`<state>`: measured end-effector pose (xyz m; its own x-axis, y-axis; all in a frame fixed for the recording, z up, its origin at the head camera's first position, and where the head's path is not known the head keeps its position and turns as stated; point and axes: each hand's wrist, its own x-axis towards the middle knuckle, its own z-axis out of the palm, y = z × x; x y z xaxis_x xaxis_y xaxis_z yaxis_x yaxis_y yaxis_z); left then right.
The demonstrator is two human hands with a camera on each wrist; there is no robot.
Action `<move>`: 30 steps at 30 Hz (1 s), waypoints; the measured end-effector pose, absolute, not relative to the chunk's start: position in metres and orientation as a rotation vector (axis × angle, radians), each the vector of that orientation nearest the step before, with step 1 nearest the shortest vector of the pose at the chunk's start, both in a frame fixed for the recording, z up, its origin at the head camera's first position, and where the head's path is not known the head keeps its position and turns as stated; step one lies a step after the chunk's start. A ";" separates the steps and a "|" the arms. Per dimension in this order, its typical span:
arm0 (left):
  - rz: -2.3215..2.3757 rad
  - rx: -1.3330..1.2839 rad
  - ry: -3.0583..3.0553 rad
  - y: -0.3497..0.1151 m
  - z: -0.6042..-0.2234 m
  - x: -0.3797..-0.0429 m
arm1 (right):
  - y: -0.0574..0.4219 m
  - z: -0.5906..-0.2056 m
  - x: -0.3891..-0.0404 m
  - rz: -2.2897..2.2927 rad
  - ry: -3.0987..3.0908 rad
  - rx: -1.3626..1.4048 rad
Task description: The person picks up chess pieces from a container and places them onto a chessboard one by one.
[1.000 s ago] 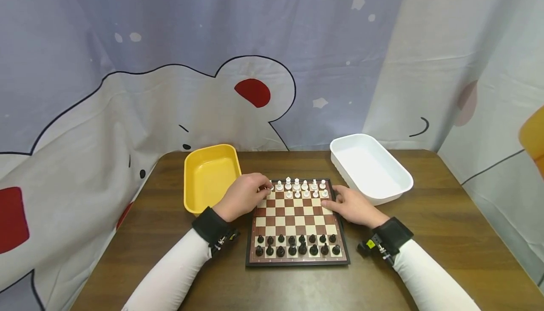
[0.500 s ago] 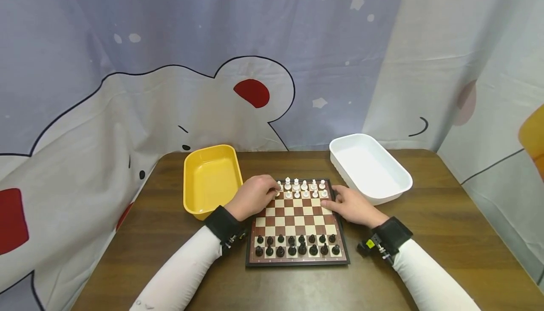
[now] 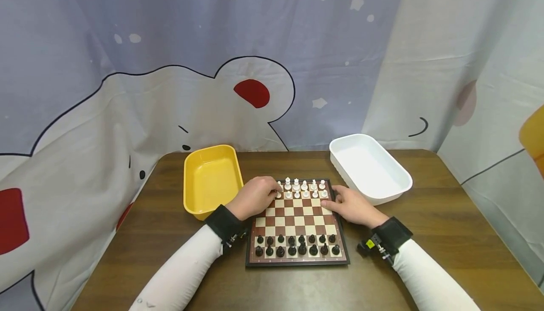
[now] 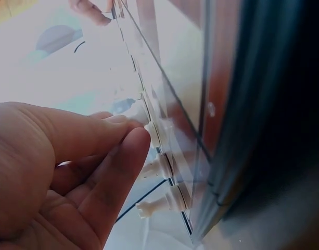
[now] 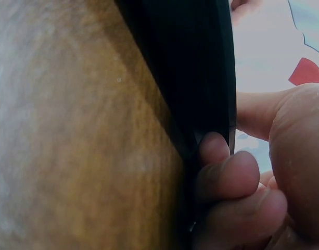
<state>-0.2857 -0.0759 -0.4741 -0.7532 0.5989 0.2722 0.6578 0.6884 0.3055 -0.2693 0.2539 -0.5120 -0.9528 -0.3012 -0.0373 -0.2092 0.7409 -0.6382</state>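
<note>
A brown-and-cream chessboard [image 3: 289, 220] lies on the table, with white chess pieces [image 3: 305, 186] in two far rows and black chess pieces [image 3: 302, 248] in two near rows. At the far left of the board, my left hand [image 3: 255, 197] pinches a white pawn [image 3: 278, 195] between thumb and forefinger; its fingers cover the corner squares. In the left wrist view, a white rook [image 4: 162, 203] stands beyond those fingers. My right hand [image 3: 354, 205] grips the board's right side, thumb over the top, other fingers curled against the dark edge [image 5: 185, 62].
A yellow tray [image 3: 190, 179] stands left of the board, close to my left forearm. Behind my right hand is a white tray [image 3: 405, 186]. A patterned curtain [image 3: 297, 127] hangs along the table's far edge.
My left hand has moved right from the board's far-left corner to the pawn row, then stayed nearly still over the last half second. The right hand keeps its place.
</note>
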 end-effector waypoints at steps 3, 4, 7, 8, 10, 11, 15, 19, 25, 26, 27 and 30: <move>-0.570 -1.048 -2.747 -0.076 -0.474 -0.287 | 0.254 -0.512 -0.270 -1.000 2.799 -0.412; -0.564 -1.054 -2.748 -0.076 -0.474 -0.288 | 0.253 -0.512 -0.270 -1.001 2.799 -0.412; -0.544 -1.064 -2.757 -0.075 -0.473 -0.289 | 0.253 -0.512 -0.270 -1.002 2.799 -0.415; -0.539 -1.066 -2.761 -0.075 -0.473 -0.289 | 0.253 -0.512 -0.270 -1.004 2.798 -0.418; -0.530 -1.071 -2.766 -0.074 -0.473 -0.290 | 0.253 -0.511 -0.270 -1.005 2.796 -0.421; -0.527 -1.071 -2.768 -0.074 -0.473 -0.290 | 0.253 -0.511 -0.270 -1.006 2.796 -0.421; -0.529 -1.067 -2.768 -0.072 -0.472 -0.289 | 0.253 -0.511 -0.271 -1.005 2.788 -0.420; -0.538 -1.063 -2.766 -0.071 -0.472 -0.289 | 0.253 -0.510 -0.271 -1.003 2.789 -0.418; -0.544 -1.071 -2.765 -0.070 -0.471 -0.288 | 0.253 -0.510 -0.271 -0.999 2.797 -0.421; -0.543 -1.070 -2.766 -0.070 -0.471 -0.288 | 0.253 -0.510 -0.270 -0.997 2.798 -0.421; -0.541 -1.069 -2.768 -0.070 -0.470 -0.288 | 0.253 -0.510 -0.270 -0.996 2.798 -0.419; -0.527 -1.060 -2.770 -0.071 -0.470 -0.287 | 0.253 -0.510 -0.269 -0.997 2.797 -0.413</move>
<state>-0.2868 -0.0712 -0.4695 -0.7448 0.6221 0.2412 0.6673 0.6923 0.2748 -0.2691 0.2533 -0.5098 -0.9519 -0.3035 -0.0423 -0.2083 0.7419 -0.6373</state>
